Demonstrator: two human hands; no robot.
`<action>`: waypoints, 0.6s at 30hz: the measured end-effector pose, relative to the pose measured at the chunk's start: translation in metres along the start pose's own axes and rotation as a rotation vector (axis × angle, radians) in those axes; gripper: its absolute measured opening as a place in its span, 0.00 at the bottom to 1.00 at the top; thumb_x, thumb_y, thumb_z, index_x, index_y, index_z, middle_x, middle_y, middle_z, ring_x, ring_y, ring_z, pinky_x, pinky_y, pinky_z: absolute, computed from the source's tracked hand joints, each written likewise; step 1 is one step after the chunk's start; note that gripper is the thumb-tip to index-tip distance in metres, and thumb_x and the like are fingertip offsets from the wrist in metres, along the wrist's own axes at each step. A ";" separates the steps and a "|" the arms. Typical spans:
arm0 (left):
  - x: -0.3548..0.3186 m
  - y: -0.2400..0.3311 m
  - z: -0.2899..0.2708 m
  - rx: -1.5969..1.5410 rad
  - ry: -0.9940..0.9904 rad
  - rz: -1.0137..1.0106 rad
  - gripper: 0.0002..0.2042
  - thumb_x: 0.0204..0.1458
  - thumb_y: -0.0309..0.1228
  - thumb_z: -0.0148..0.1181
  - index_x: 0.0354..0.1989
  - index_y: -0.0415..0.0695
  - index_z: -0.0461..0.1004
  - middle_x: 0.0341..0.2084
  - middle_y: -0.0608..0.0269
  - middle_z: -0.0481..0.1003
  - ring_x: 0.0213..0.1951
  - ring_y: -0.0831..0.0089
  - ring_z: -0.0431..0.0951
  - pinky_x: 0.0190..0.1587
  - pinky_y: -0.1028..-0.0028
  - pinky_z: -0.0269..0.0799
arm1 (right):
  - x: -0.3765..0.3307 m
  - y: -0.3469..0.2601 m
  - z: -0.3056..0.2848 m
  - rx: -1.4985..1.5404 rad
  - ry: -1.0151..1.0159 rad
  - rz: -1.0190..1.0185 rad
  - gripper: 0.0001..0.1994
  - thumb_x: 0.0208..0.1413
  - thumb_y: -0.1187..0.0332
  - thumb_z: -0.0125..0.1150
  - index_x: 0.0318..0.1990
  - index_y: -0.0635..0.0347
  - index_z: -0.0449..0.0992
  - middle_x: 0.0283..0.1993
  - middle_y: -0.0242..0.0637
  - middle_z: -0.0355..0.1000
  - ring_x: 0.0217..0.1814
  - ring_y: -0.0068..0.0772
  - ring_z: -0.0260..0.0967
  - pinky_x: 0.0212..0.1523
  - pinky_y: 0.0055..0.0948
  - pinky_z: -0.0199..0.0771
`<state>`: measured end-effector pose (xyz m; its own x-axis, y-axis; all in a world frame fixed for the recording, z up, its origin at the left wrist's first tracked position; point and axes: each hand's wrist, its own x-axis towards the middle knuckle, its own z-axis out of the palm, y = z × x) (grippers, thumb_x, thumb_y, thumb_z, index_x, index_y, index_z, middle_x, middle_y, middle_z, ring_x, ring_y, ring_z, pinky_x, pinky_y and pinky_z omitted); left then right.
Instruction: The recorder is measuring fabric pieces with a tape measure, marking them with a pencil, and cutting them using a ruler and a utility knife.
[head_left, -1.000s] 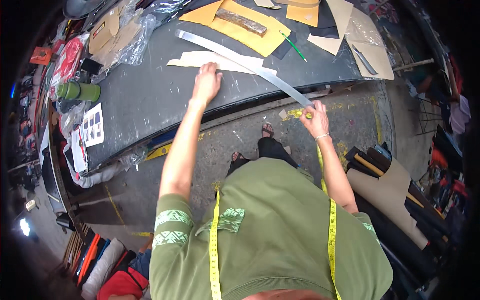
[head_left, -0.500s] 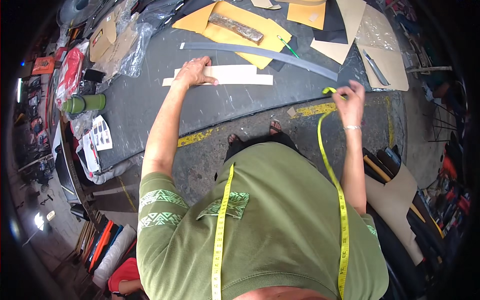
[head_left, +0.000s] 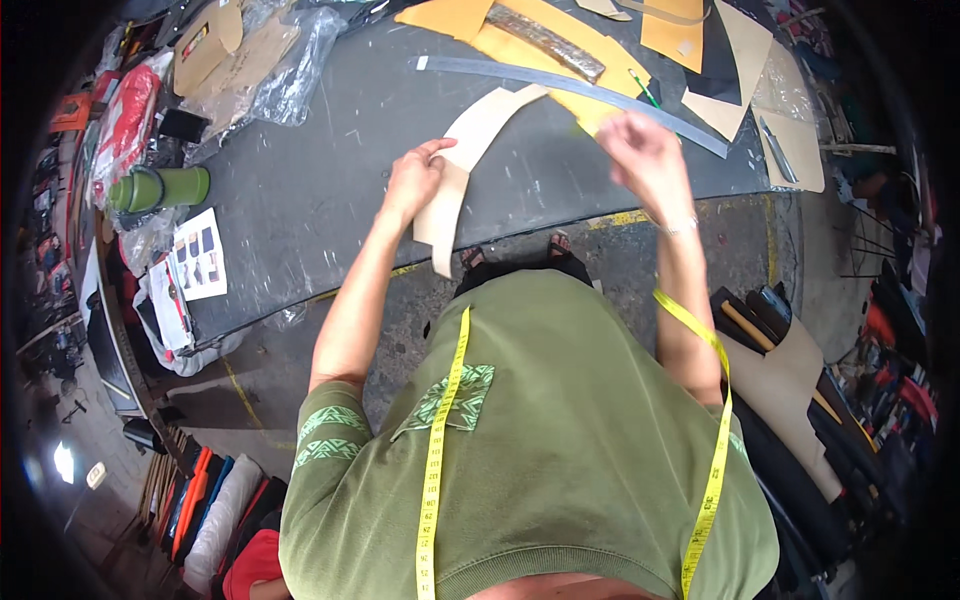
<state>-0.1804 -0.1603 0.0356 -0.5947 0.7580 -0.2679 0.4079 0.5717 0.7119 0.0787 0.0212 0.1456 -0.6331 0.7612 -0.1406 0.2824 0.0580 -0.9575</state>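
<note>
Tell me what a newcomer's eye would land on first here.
Probably the bright yellow measuring tape, hanging down both sides of the olive-green shirt, with one length reaching the right forearm. Next, likely, come the pale strips under the left hand, curving toward the near edge of the dark table. Farther back, a long grey straightedge crosses a yellow sheet.

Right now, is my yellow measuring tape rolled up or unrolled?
Unrolled: the measuring tape runs in long lengths down both sides of the green shirt.
</note>
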 end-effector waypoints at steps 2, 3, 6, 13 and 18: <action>-0.014 -0.006 0.005 -0.083 -0.011 0.029 0.19 0.58 0.28 0.49 0.56 0.47 0.77 0.34 0.43 0.80 0.39 0.53 0.82 0.47 0.61 0.75 | 0.017 -0.014 0.048 0.118 -0.027 -0.010 0.06 0.60 0.66 0.63 0.39 0.58 0.79 0.23 0.22 0.70 0.18 0.10 0.61 0.17 0.15 0.56; -0.021 -0.008 0.008 -0.083 0.082 0.014 0.19 0.58 0.29 0.48 0.56 0.46 0.77 0.33 0.42 0.80 0.39 0.52 0.82 0.47 0.61 0.75 | 0.026 -0.015 0.067 0.220 -0.096 -0.029 0.07 0.59 0.66 0.64 0.39 0.58 0.80 0.24 0.23 0.72 0.18 0.10 0.63 0.17 0.15 0.57; -0.035 -0.015 0.011 -0.046 0.038 0.065 0.17 0.58 0.31 0.53 0.55 0.43 0.77 0.38 0.38 0.79 0.44 0.48 0.81 0.51 0.58 0.73 | 0.033 0.017 0.119 0.307 -0.166 0.182 0.06 0.59 0.66 0.64 0.37 0.58 0.79 0.21 0.23 0.71 0.16 0.11 0.63 0.14 0.14 0.53; -0.056 -0.034 0.018 0.293 0.111 0.356 0.16 0.55 0.31 0.61 0.53 0.43 0.78 0.44 0.55 0.71 0.48 0.55 0.72 0.53 0.58 0.69 | 0.006 0.094 0.141 -0.207 -0.047 0.425 0.08 0.53 0.64 0.67 0.31 0.59 0.81 0.22 0.28 0.75 0.17 0.17 0.70 0.20 0.21 0.69; -0.058 -0.037 0.037 0.298 0.099 0.511 0.25 0.51 0.24 0.58 0.61 0.40 0.67 0.62 0.54 0.65 0.64 0.56 0.64 0.62 0.58 0.64 | 0.016 0.089 0.151 -0.324 -0.030 0.344 0.10 0.51 0.62 0.67 0.31 0.60 0.82 0.21 0.30 0.76 0.18 0.21 0.73 0.25 0.24 0.73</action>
<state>-0.1355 -0.2138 0.0007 -0.3282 0.9352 0.1327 0.8274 0.2168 0.5181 -0.0150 -0.0592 0.0200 -0.4827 0.7525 -0.4480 0.6869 0.0080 -0.7267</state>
